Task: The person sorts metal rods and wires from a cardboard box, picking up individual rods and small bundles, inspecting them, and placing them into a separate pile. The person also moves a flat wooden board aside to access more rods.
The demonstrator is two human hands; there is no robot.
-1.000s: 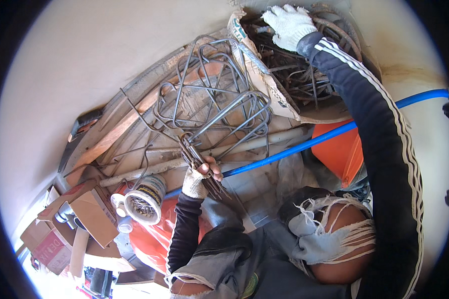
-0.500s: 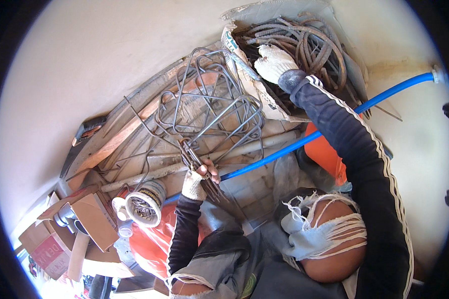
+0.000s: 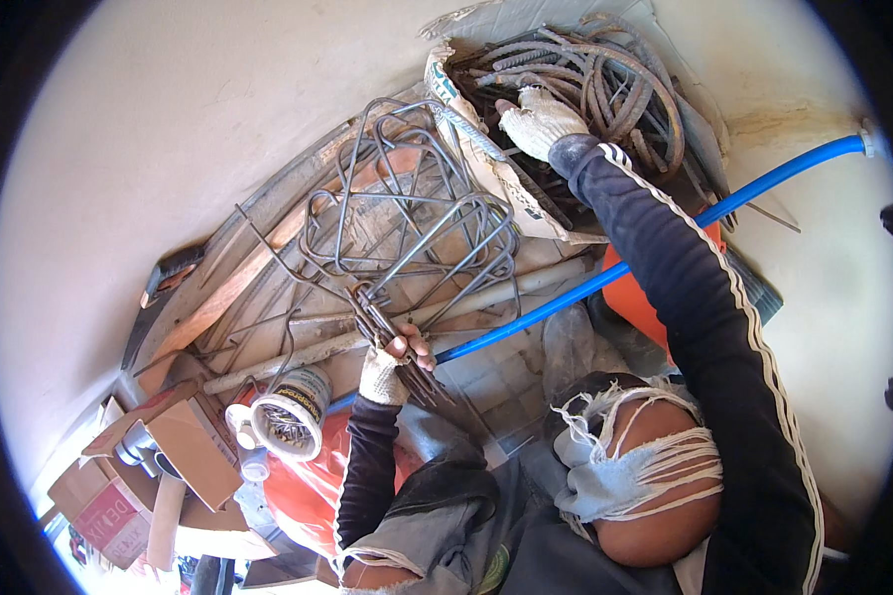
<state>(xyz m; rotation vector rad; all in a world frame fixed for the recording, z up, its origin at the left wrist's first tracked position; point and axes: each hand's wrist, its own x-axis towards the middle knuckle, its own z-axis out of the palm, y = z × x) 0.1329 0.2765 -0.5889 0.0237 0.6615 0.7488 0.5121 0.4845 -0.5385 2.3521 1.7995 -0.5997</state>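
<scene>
My left hand [image 3: 387,372], in a worn white work glove with bare fingertips, is closed around a bundle of thin, rusty metal rods [image 3: 375,315]. The bundle slants across my palm, both ends sticking out. My right hand [image 3: 544,121], gloved the same way, is over a torn sack [image 3: 486,174] at the far right. Its thumb stands apart from the partly hidden fingers, and no held piece shows. Bent, rusty rebar offcuts [image 3: 605,84] fill the sack around it. Left of the sack lies a tangle of bent steel stirrups [image 3: 407,263].
A blue pipe [image 3: 590,288] crosses under my right arm. A white bucket [image 3: 293,436] of small metal pieces stands left of my left hand. Opened cardboard boxes [image 3: 193,451] are at lower left. Wooden planks [image 3: 223,297] run along the wall. An orange-red object [image 3: 635,302] sits beneath the pipe.
My right hand has shifted slightly left over the sack, and its thumb now shows. My left hand still holds the rods. The whole view has shifted a little.
</scene>
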